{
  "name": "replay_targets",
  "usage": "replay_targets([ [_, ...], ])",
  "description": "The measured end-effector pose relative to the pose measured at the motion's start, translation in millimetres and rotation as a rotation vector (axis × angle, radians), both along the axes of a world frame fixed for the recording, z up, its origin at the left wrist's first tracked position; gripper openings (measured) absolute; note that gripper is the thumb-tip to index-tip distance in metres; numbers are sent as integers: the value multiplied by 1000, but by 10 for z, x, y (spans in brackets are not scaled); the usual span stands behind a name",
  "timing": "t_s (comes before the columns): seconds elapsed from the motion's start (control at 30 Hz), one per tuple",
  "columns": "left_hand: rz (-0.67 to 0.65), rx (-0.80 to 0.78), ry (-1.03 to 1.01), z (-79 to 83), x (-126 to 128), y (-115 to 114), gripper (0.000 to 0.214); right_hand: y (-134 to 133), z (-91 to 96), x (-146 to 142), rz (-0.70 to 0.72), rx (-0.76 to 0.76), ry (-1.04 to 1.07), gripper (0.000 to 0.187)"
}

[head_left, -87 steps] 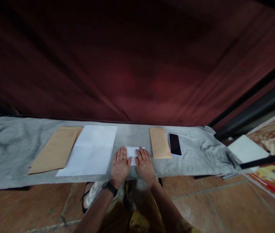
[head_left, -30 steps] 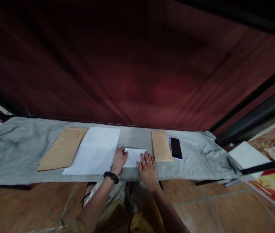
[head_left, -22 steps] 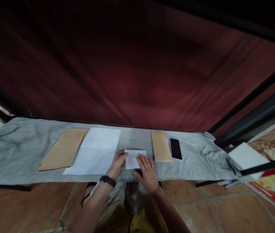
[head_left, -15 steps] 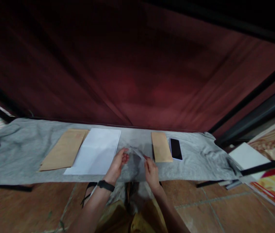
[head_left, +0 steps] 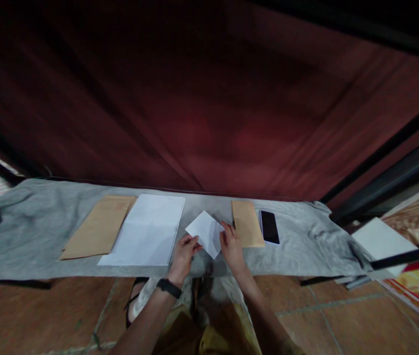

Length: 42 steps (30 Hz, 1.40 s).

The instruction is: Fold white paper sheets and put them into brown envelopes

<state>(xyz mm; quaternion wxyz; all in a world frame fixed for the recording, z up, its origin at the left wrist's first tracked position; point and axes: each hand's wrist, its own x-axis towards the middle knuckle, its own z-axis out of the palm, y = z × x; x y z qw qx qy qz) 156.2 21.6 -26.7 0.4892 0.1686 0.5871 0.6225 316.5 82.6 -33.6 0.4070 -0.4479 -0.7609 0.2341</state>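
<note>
A small square of folded white paper (head_left: 205, 230) is turned cornerwise between my two hands, over the grey cloth. My left hand (head_left: 184, 254) pinches its lower left edge, thumb on top. At the paper's right corner, my right hand (head_left: 232, 248) has its thumb and fingers closed on the edge. A brown envelope (head_left: 247, 224) lies just beyond the right hand. To the left of my left hand lies a stack of white paper sheets (head_left: 148, 231), its top sheet showing a faint crease across it.
Several large brown envelopes (head_left: 96, 228) lie left of the white sheets. A phone (head_left: 269, 227) with a dark screen rests right of the small envelope. The grey cloth (head_left: 307, 246) covers a narrow table against a dark red hanging sheet (head_left: 209, 138).
The folded paper, seen nearly edge-on before in my right hand, now shows its flat face. My left hand has come onto it, having been apart from it.
</note>
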Motion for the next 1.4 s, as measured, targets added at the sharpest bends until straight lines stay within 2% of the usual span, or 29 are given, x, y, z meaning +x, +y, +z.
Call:
replay_targets([
  [0.07, -1, -19, 4, -38, 61, -1, 38, -50, -44, -26, 5, 107, -126, 44],
  [0.17, -69, -77, 27, -79, 128, -65, 32, -182, -172, -64, 63, 186, -332, 45],
  [0.37, -215, -251, 244, -109, 72, -299, 20, -373, -407, -79, 58, 147, -593, 44],
  [0.4, -218, -243, 344, -108, 60, -311, 19, -380, -418, -79, 53, 146, -612, 44],
  [0.47, -229, -140, 669, -123, 52, -293, 19, -383, -421, -81, 46, 150, -635, 45],
  [0.53, -266, 24, 1084, -185, 58, -235, 33, -382, -417, -84, 46, 155, -649, 46],
  [0.6, -311, 110, 1401, -304, 59, -174, 47, -386, -419, -87, 42, 156, -656, 47],
  [0.67, -334, 84, 1591, -456, 46, -145, 58, -396, -437, -87, 27, 160, -656, 48],
  [0.73, -337, 58, 1698, -596, 24, -156, 62, -412, -468, -84, -6, 171, -656, 48],
  [0.87, -301, 38, 1777, -726, 11, -217, 61, -459, -555, -64, -112, 196, -642, 49],
  [1.0, -285, -15, 1794, -690, 29, -181, 58, -502, -626, -37, -194, 209, -607, 52],
  [1.2, -324, -56, 1810, -602, -23, -10, 60, -520, -640, -25, -192, 185, -632, 53],
  [1.4, -361, -89, 1786, -648, -45, 27, 62, -500, -646, -7, -182, 193, -621, 52],
])
